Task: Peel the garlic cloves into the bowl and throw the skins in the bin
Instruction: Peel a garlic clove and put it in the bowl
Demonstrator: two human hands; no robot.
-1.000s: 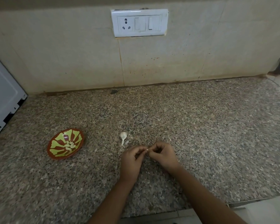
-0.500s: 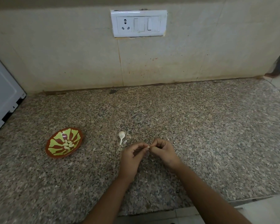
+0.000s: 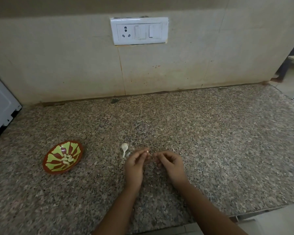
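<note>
My left hand and my right hand hover just above the granite counter, near its front edge, a small gap between their fingertips. A small white garlic clove shows at my left hand's fingertips, pinched there. My right hand's fingers are curled towards its thumb; blur hides whether they pinch anything. A red bowl with a green pattern sits to the left and holds several peeled cloves. One unpeeled clove with a tail lies just left of my left hand, with bits of skin beside it.
A white appliance stands at the far left edge. A switchboard is on the tiled wall behind. The counter ends at the right, where floor shows. No bin is in view.
My hands were joined at the fingertips on the clove; now they have pulled slightly apart. The view has shifted a little.
</note>
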